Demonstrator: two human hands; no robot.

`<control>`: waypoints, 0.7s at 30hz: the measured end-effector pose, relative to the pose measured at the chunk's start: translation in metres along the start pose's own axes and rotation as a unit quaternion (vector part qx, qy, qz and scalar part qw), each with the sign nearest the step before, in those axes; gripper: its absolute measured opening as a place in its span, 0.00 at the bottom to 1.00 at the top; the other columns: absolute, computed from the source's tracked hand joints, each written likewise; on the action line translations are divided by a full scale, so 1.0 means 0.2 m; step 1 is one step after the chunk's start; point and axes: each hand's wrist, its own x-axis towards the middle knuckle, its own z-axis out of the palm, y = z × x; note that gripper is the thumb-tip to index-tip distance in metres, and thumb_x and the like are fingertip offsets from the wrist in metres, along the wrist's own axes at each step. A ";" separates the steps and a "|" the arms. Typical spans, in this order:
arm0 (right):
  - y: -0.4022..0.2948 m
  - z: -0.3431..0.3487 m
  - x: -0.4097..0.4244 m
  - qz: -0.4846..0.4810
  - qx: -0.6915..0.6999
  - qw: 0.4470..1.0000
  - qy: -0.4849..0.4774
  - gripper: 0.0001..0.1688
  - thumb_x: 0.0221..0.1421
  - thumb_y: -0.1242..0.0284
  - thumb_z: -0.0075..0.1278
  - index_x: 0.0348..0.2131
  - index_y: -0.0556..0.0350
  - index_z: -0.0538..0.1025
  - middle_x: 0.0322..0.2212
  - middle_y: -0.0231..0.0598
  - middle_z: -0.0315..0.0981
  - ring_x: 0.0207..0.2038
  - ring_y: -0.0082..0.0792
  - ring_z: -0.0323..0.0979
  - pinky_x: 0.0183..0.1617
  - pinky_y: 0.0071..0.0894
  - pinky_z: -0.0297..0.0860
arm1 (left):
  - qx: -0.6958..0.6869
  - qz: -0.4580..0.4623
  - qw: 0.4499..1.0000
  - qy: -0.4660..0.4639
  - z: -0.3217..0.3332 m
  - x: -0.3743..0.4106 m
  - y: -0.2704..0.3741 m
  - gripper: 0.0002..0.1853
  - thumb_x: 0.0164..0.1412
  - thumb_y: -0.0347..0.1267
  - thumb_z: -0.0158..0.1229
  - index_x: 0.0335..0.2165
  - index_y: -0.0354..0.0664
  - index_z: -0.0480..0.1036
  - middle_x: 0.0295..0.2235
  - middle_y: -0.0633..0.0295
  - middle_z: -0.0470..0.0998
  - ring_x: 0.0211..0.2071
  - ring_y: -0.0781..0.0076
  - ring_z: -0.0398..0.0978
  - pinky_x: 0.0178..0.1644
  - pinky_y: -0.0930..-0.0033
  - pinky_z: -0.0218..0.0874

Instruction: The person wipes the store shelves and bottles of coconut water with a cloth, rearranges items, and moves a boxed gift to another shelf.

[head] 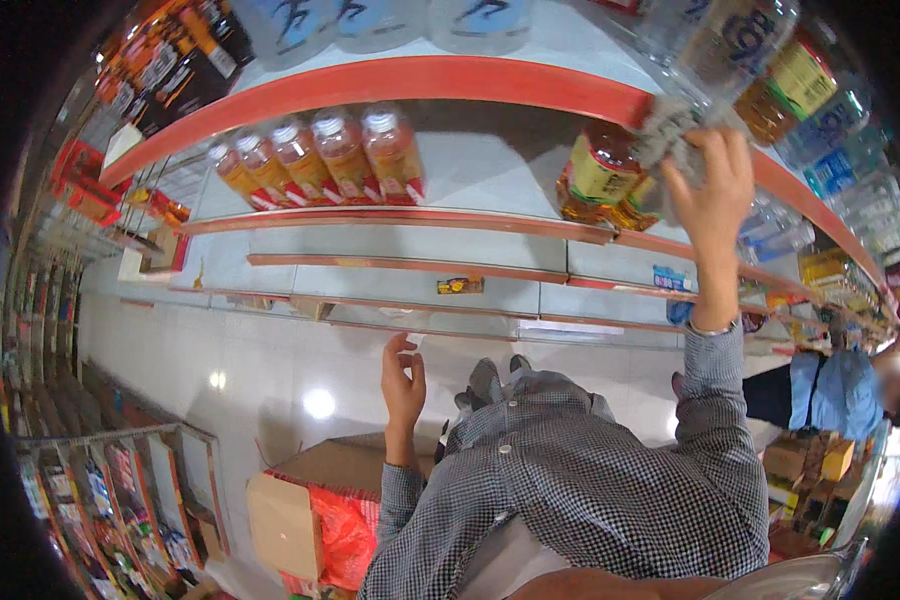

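Observation:
My right hand (712,191) is raised to the upper shelf and grips a grey cloth (671,135). The cloth lies against the red front edge (495,84) of that shelf. Just left of it, on the shelf below, stand large amber drink bottles (600,176) with yellow-green labels; the cloth and hand partly cover them. My left hand (403,382) hangs low in front of the lower shelves, holding nothing, its fingers loosely curled and apart. Several small bottles of orange-pink drink (337,161) with white caps stand in a row on the left part of the same shelf.
Large clear bottles (480,26) stand on the upper shelf, with more bottles (787,97) at right. A small packet (460,286) lies on a lower shelf. An open cardboard box (285,525) with a red plastic bag (345,532) is behind me. Another person (832,390) is at right.

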 end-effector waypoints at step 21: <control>-1.25 0.75 0.51 -0.187 0.176 0.965 0.049 0.23 0.31 0.69 0.62 0.32 0.47 0.69 0.35 0.34 0.65 0.39 0.38 0.67 0.38 0.41 0.64 | 0.017 -0.103 0.990 0.094 -0.47 -0.33 -0.11 0.20 0.58 0.21 0.49 0.50 0.37 0.59 0.31 0.60 0.73 0.27 0.77 0.69 0.31 0.75 0.62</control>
